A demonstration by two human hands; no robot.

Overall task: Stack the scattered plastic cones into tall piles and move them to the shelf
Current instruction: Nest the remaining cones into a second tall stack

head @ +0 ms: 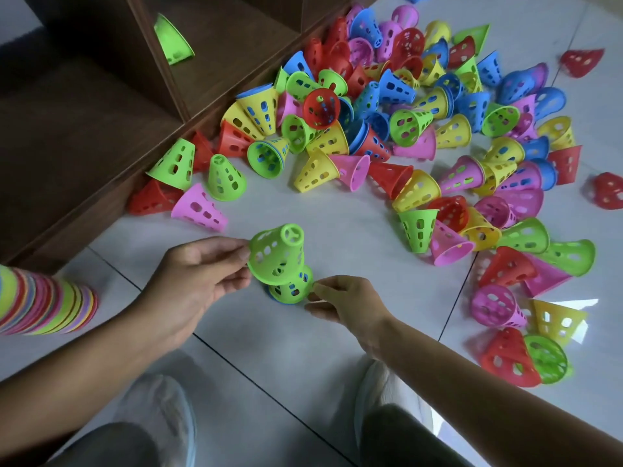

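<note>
The left hand (199,274) pinches the rim of a tilted green cone (274,254) over a short stack (291,288) on bare floor (303,203); the right hand (344,301) pinches that stack's base. Loose cones (421,123) crowd beside the shelf (101,106) edge.

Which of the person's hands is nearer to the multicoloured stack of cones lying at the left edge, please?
Left. The left hand is just right of the multicoloured stack, gripping a green cone; the right hand lies farther right, beyond the cone.
</note>
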